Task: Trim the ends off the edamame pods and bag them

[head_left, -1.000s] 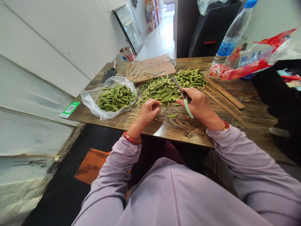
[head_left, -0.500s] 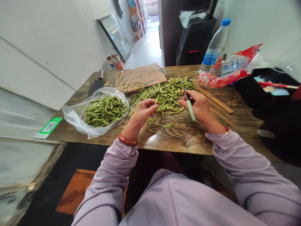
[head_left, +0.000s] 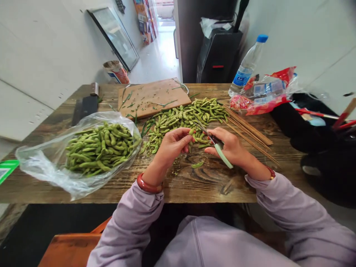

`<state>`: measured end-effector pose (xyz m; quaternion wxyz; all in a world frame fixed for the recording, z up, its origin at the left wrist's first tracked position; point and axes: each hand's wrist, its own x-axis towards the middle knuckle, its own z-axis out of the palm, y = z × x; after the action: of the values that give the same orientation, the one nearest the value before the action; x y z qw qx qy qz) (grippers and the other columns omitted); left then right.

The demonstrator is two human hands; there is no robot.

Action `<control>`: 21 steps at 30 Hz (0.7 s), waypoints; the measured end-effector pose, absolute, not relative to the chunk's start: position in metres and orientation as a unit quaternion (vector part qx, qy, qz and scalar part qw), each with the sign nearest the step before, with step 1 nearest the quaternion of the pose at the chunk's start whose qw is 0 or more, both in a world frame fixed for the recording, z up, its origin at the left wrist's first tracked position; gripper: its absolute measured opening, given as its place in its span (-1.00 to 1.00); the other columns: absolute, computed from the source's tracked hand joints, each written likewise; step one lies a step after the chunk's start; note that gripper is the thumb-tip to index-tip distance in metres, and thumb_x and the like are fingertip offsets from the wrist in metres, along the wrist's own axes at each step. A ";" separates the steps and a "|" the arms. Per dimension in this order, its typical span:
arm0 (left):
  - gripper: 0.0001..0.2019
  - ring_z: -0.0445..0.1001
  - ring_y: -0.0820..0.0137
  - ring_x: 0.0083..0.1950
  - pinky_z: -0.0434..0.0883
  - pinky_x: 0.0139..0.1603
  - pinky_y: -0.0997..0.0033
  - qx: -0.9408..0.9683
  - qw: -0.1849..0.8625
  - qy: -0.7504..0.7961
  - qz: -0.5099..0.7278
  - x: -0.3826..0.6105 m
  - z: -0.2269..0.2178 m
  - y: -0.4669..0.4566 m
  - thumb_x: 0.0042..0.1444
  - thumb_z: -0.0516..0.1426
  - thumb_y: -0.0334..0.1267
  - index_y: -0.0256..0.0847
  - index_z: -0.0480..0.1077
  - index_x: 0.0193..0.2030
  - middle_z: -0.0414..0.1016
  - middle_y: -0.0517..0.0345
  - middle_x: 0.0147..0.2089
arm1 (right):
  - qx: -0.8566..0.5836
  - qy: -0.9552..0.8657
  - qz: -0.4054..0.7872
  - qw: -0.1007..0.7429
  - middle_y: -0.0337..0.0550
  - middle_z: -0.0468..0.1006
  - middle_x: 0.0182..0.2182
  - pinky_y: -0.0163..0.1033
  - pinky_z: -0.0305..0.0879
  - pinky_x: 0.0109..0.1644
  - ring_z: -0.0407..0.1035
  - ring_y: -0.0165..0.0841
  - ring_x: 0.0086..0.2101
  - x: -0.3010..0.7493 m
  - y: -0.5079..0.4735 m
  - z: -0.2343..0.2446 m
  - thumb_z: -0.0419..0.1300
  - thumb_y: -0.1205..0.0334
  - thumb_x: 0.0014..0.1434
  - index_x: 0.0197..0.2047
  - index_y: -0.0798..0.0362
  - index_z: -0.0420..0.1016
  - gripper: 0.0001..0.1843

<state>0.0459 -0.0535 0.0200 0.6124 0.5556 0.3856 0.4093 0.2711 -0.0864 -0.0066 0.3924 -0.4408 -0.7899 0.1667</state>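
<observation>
My left hand [head_left: 178, 142] is closed in a pinch on a green soybean pod [head_left: 190, 139], held upright above the table. My right hand [head_left: 228, 146] grips scissors with a pale green handle [head_left: 223, 156]. Their dark blades point up and left, close to the pod; whether they touch it I cannot tell. Behind both hands spreads a loose pile of soybean pods [head_left: 172, 120]. One single pod [head_left: 197, 164] lies on the wood below the hands. To the left, a clear plastic bag [head_left: 44, 159] lies open around many more pods [head_left: 102, 146].
A wooden cutting board [head_left: 155, 96] with green scraps lies behind the pile. Bamboo sticks [head_left: 250, 128] rest to the right. A water bottle [head_left: 247, 68], a red-and-clear plastic package [head_left: 267, 92] and a black bag [head_left: 328, 163] stand farther right. A dark flat object [head_left: 85, 109] sits back left.
My right hand with the scissors has come closer to the left hand, and the blades have swung left toward the held pod. The view has shifted, so the table appears nearer.
</observation>
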 end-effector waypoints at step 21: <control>-0.81 0.36 0.59 -0.59 0.30 -0.59 0.56 0.595 0.590 0.398 0.374 0.056 0.022 -0.062 0.10 0.29 -0.15 -0.24 0.56 -0.25 0.54 0.19 -0.39 | -0.432 -0.812 0.164 0.358 -0.03 0.52 -0.16 -0.09 0.43 -0.14 0.45 -0.18 -0.22 0.258 -0.095 -0.004 0.37 0.04 0.15 0.14 0.03 0.43 -0.46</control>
<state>0.0561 -0.0623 0.0219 0.5900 0.5950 0.3978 0.3736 0.2580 -0.0954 -0.0041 0.3580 -0.4317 -0.8115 0.1641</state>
